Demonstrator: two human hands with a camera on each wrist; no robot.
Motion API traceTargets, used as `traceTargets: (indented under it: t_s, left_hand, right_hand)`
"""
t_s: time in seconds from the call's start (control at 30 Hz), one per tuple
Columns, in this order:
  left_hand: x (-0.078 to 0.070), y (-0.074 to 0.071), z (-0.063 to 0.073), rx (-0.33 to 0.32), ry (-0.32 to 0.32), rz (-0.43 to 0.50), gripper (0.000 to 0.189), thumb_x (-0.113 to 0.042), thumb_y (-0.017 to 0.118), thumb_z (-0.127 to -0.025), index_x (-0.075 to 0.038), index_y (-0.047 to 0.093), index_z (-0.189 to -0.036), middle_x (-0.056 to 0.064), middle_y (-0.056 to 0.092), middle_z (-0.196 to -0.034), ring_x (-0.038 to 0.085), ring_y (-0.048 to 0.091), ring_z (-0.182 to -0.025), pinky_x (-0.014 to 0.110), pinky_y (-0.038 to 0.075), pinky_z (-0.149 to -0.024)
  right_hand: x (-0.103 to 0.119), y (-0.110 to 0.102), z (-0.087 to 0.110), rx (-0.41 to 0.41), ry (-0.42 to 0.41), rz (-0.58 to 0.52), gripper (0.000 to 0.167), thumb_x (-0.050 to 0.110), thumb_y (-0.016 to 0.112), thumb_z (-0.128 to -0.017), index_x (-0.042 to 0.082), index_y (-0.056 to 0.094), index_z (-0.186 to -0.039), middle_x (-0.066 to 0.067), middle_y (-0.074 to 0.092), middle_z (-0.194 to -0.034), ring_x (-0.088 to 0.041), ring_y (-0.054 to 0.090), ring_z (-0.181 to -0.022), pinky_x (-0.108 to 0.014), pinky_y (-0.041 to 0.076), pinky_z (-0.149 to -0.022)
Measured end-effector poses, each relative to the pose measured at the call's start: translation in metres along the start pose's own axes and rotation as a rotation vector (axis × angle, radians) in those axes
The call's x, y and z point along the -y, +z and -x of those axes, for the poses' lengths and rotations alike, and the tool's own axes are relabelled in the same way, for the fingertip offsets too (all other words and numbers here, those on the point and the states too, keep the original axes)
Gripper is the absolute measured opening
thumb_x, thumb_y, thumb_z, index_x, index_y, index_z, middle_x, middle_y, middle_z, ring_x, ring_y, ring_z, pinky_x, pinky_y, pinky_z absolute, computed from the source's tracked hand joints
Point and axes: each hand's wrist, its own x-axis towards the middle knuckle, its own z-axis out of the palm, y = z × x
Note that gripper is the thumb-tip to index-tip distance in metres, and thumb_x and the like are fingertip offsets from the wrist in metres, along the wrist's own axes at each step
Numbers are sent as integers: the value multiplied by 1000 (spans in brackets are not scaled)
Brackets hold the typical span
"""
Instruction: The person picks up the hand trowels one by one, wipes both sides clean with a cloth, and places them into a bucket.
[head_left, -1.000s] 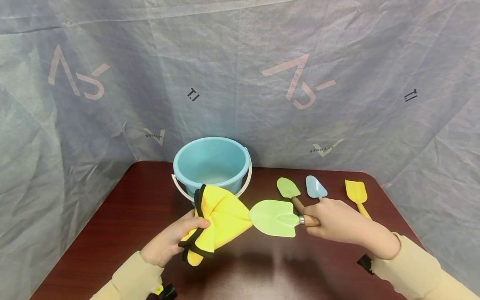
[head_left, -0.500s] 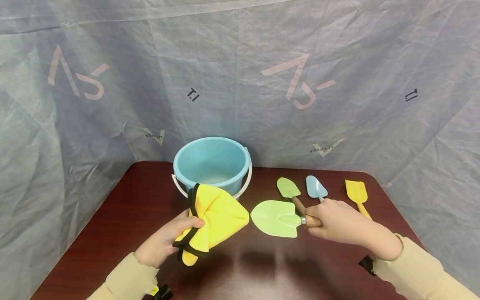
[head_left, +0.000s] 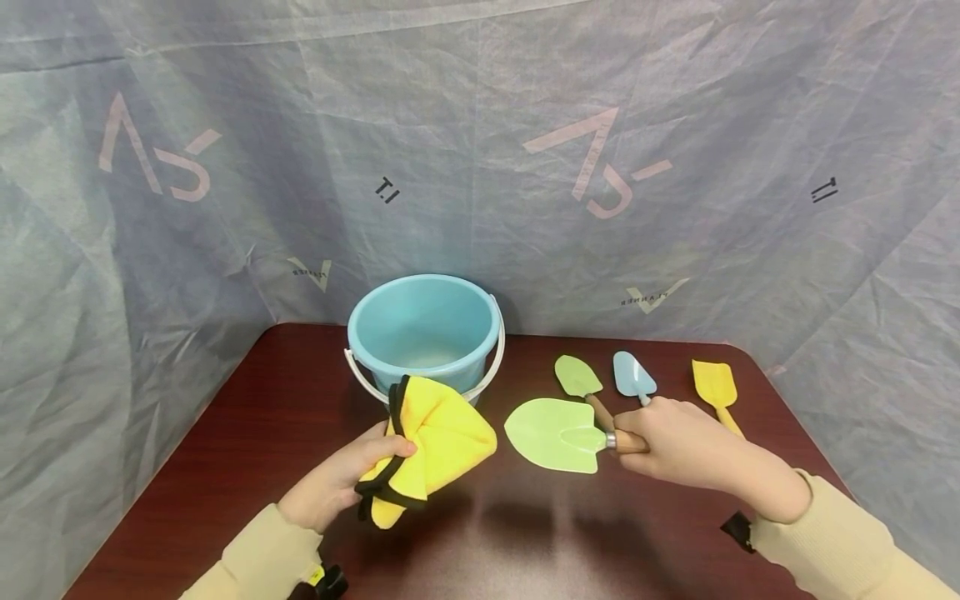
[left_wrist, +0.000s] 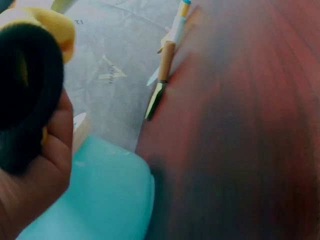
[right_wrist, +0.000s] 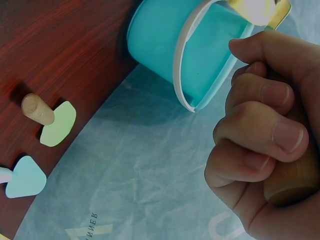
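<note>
My left hand grips a bunched yellow cloth with black edging, thumb on top, in front of the bucket. My right hand is wrapped round the wooden handle of a light green trowel. The trowel's blade points left toward the cloth, with a small gap between them in the head view. In the right wrist view the fingers curl fully round the handle. The left wrist view shows the cloth's dark edging close up beside the palm.
Behind the cloth stands a light blue bucket with a white handle. At the back right of the dark red table lie a smaller green trowel, a blue shovel and a yellow shovel. Grey sheeting hangs behind.
The cloth and left hand have shifted slightly, and the cloth has come away from the trowel's tip. The trowel and right hand have moved a little to the right.
</note>
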Motion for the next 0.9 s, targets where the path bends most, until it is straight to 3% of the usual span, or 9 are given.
traceTargets:
  t_s: [0.2,0.33,0.6,0.77,0.9]
  left_hand:
    - [13,2,-14,-99,-122,-53,28,-13,55,-84,-3,53,-111,5,69,-93,15,67,-85,30,55,-76]
    - [18,4,-23,-153,-152,-43,34,-14,56,-84,-1,51,-115,5,68,-96,16,67,-86,30,55,-76]
    - [23,9,-41,-183,-168,-45,36,-17,58,-83,-3,52,-115,5,68,-96,16,67,-87,30,55,-76]
    - [25,15,-54,-121,-151,10,41,-11,56,-84,1,50,-123,6,67,-102,17,67,-91,29,54,-79]
    - [28,21,-61,-130,-171,-7,41,-14,57,-82,0,51,-120,6,67,-100,17,66,-90,29,54,-78]
  right_hand:
    - [0,1,-1,-3,0,-8,39,10,63,-71,22,28,-60,17,11,-60,2,11,-57,-16,13,-47]
    - [1,1,-2,-1,-10,-22,39,10,63,-72,22,29,-60,17,11,-60,2,11,-56,-16,13,-47]
    - [2,1,-5,9,-4,-19,39,11,63,-73,23,28,-60,17,12,-60,2,11,-56,-16,14,-47]
    - [4,1,-8,18,12,-23,38,12,62,-74,23,28,-60,17,13,-59,2,13,-54,-16,17,-46]
    - [5,2,-11,26,7,-28,39,12,61,-76,23,27,-60,17,13,-59,2,13,-54,-17,18,-46]
